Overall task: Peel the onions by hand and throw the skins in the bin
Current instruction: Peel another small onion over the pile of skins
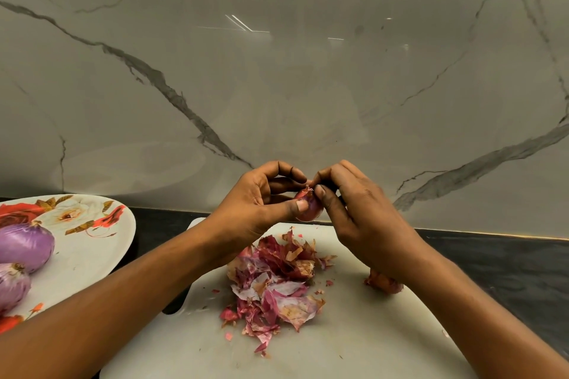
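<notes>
Left hand [261,197] grips a small onion [308,212] above the board [354,335], fingers [286,168] curled round it, hiding most of it. Right hand [360,215] pinches skin [308,191] at its top. Skins [274,283] lie heaped on the board. A brown piece [383,282] is half hidden under the right wrist [409,258].

Dim warm light; streak glare on marble wall [246,24]; edges bowed; plate [92,240] slightly soft.

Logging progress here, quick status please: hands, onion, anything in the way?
Left hand grips onion; right hand pinches its top skin. Peelings heaped on board, not binned. Nothing in the way.
</notes>
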Available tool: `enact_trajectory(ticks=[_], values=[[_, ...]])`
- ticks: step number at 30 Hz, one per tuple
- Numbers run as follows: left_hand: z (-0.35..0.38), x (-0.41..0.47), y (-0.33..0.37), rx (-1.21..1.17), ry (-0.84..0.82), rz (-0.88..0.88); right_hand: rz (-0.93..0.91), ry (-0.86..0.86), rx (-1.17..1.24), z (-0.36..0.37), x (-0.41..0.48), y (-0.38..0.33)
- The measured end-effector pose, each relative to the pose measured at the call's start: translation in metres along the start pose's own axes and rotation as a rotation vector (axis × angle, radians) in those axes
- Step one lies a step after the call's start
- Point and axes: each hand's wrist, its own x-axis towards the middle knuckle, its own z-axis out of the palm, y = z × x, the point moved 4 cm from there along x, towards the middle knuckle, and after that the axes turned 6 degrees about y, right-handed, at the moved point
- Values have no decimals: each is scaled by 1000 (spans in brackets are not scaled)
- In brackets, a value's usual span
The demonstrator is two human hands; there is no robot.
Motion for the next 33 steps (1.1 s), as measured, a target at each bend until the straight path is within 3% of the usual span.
enact_trajectory(ticks=[6,15,21,33], values=[[1,-1,0,-53,-36,-11,46,-56,4,3,-1,-3],[-1,0,0,-144,-56,-21,167,7,126,0,0,1],[-8,4,7,-151,-33,10,299,189,325,-16,6,17],[-5,1,6,-20,18,40,133,162,263,-15,1,6]])
